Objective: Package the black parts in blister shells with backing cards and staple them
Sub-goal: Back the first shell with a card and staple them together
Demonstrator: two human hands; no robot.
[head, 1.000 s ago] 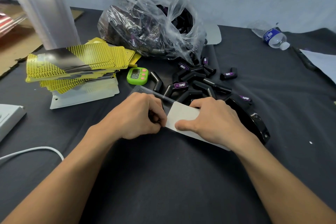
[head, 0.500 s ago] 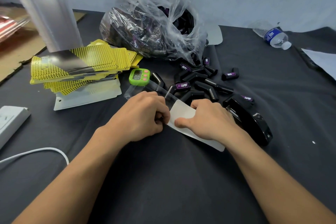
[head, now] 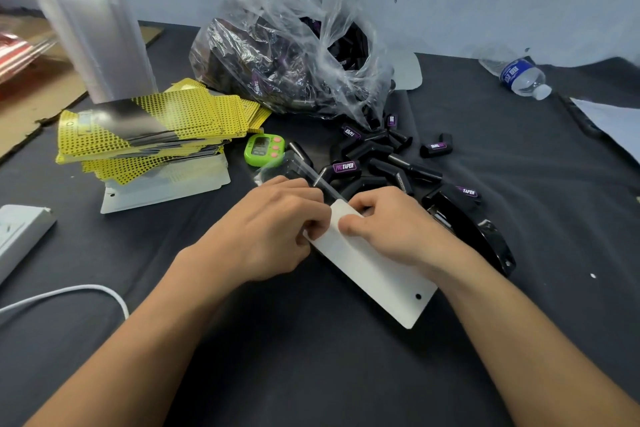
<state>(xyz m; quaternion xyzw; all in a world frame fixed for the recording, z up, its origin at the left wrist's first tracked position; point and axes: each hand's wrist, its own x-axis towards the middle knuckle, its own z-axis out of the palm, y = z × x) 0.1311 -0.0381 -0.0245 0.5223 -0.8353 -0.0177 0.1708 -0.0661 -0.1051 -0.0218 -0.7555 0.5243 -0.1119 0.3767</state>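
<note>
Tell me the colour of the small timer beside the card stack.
The timer is bright green with pink buttons; the head view shows it.

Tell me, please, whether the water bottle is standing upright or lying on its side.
On its side: the water bottle lies flat on the dark cloth, its white cap pointing right.

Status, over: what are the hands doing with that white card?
Left hand and right hand both grip the card, clear shell at its far end. Stapler untouched beside right wrist. Loose parts piled just behind; nothing in the way.
</note>
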